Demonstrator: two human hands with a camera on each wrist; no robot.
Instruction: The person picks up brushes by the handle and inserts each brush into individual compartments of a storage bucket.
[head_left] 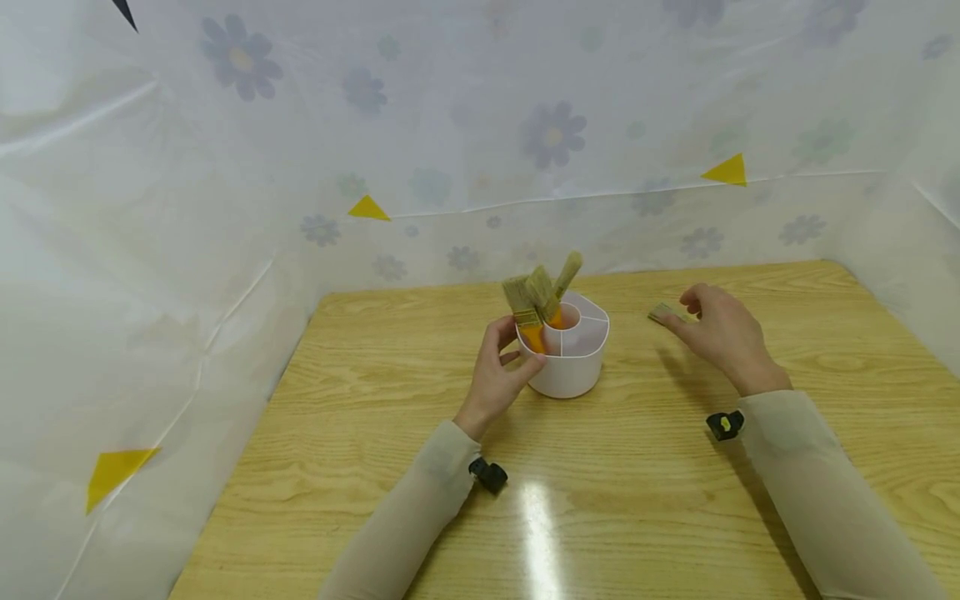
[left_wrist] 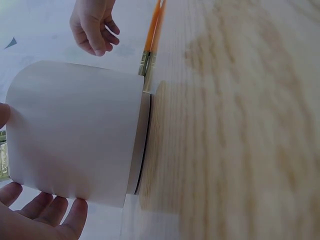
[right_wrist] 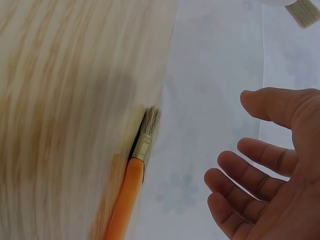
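Observation:
My left hand (head_left: 491, 375) holds a white, round-cornered desk organizer (head_left: 566, 379) by its left side, thumb at the near rim; its fingers (left_wrist: 52, 212) lie along the wall in the left wrist view. Several paintbrushes (head_left: 522, 302) with orange handles stand bristles up in the organizer's left and centre compartments. Another paintbrush (right_wrist: 129, 190) lies flat on the table to the right, its handle mostly hidden by my right hand in the head view. Above that brush hovers my right hand (head_left: 723, 337), fingers loosely bent and apart, holding nothing.
The wooden table (head_left: 360, 467) ends at a flower-printed plastic sheet (head_left: 480, 125) behind it, with more sheeting on both sides. Yellow triangles (head_left: 726, 170) mark the sheets. A small black device (head_left: 489, 475) sits on each wrist.

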